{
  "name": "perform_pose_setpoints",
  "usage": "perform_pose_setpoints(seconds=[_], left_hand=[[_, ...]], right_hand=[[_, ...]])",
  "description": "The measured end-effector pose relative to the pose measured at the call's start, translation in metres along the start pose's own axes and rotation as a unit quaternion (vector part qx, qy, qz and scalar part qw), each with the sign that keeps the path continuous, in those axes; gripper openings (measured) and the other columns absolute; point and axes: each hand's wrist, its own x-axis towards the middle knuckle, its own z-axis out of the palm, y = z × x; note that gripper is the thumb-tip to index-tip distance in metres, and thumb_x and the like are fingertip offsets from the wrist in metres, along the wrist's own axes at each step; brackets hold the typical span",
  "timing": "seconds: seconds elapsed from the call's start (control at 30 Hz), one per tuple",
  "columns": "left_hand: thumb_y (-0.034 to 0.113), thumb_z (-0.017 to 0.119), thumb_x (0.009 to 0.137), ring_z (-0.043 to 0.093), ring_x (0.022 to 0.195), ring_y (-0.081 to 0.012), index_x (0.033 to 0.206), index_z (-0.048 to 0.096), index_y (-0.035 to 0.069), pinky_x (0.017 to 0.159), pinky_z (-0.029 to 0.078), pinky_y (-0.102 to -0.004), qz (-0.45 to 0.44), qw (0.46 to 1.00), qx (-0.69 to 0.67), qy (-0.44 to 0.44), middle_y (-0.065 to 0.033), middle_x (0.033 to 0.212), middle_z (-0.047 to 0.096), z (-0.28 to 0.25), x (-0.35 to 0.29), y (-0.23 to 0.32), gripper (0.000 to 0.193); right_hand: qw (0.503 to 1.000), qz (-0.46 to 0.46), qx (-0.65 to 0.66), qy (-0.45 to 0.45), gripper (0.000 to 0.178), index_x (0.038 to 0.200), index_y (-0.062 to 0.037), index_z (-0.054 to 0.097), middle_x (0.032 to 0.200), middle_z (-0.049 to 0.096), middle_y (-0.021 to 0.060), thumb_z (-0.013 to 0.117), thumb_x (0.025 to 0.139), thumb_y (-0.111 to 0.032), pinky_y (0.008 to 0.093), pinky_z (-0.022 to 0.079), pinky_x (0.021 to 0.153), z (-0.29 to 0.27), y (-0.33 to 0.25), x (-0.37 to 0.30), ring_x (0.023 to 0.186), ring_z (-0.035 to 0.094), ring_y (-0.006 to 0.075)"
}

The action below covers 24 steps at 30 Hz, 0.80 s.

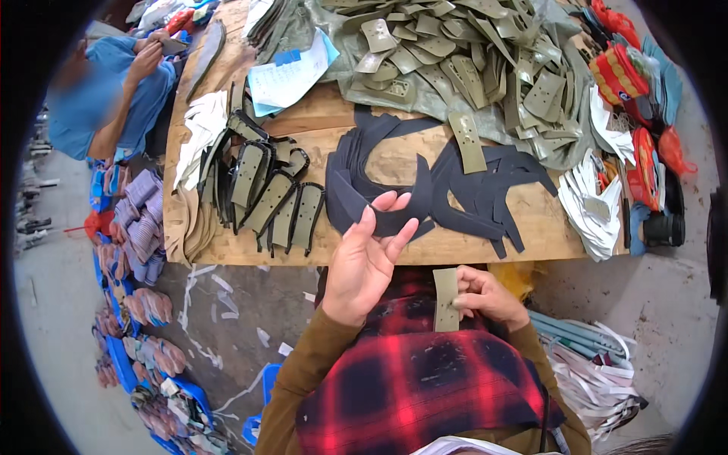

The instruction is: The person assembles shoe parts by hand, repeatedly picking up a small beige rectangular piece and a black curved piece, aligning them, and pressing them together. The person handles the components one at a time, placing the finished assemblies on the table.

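Above the table's front edge, my left hand has its fingers curled around a dark curved strip. The strip crosses in front of some fingers and hides part of them. Behind it lies a stack of similar dark curved pieces. Closer to my body, my right hand pinches the side of an olive-green plate, held upright over my plaid apron. Another olive plate with small holes rests on the loose dark strips at the right.
A large heap of olive plates covers the back. Black-edged olive pieces stand at left, near white pieces and a paper sheet. More white pieces lie right. Beyond the left side, a person in blue handles something.
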Motion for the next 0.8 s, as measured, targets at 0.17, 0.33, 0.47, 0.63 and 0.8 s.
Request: perform_pose_setpoints(seconds=[0.17,0.33,0.47,0.63,0.8], left_hand=[[0.026,0.034,0.108,0.048,0.131,-0.031,0.138,0.041,-0.002,0.115,0.039,-0.0441,-0.046,0.998,-0.03,-0.03,-0.0189,0.147,0.042,-0.001,-0.008,-0.001,0.042],[0.026,0.032,0.108,0.047,0.132,-0.0321,0.138,0.04,-0.003,0.114,0.039,-0.0452,-0.051,0.998,-0.026,-0.024,-0.0214,0.146,0.042,-0.001,-0.016,-0.002,0.042],[0.026,0.032,0.108,0.047,0.132,-0.0323,0.138,0.04,-0.004,0.114,0.04,-0.0455,-0.062,0.998,-0.025,-0.017,-0.0243,0.145,0.041,-0.003,-0.022,-0.003,0.043],[0.027,0.032,0.108,0.05,0.13,-0.0306,0.139,0.04,-0.002,0.112,0.042,-0.0444,-0.102,0.994,-0.012,-0.031,-0.0234,0.141,0.046,0.0,-0.024,-0.008,0.043],[0.029,0.032,0.108,0.052,0.127,-0.027,0.143,0.039,0.003,0.111,0.041,-0.0445,-0.121,0.992,0.006,-0.044,-0.017,0.14,0.05,0.002,-0.03,-0.01,0.045]], right_hand=[[0.997,0.024,-0.013,-0.077,0.039,0.118,-0.004,0.05,0.096,0.067,0.0055,0.072,0.086,-0.008,0.0206,0.045,0.057,-0.001,-0.025,-0.005,0.071,0.063,0.0089],[0.986,0.06,-0.135,-0.077,0.033,0.111,-0.0031,0.058,0.095,0.067,0.0048,0.075,0.084,-0.01,0.0222,0.049,0.059,0.01,-0.027,-0.003,0.073,0.064,0.0097],[0.993,-0.021,-0.067,0.095,0.026,0.106,0.0008,0.061,0.09,0.068,0.0086,0.073,0.085,-0.009,0.0259,0.053,0.06,0.016,-0.038,-0.013,0.067,0.065,0.0134],[0.92,-0.282,-0.065,0.265,0.027,0.107,0.0033,0.061,0.091,0.07,0.0112,0.072,0.083,-0.003,0.0289,0.053,0.065,0.046,-0.077,-0.003,0.077,0.067,0.0171],[0.751,-0.438,-0.464,0.168,0.025,0.103,0.0009,0.065,0.089,0.069,0.0132,0.074,0.08,-0.003,0.0357,0.052,0.065,0.045,-0.087,0.031,0.077,0.068,0.0264]])
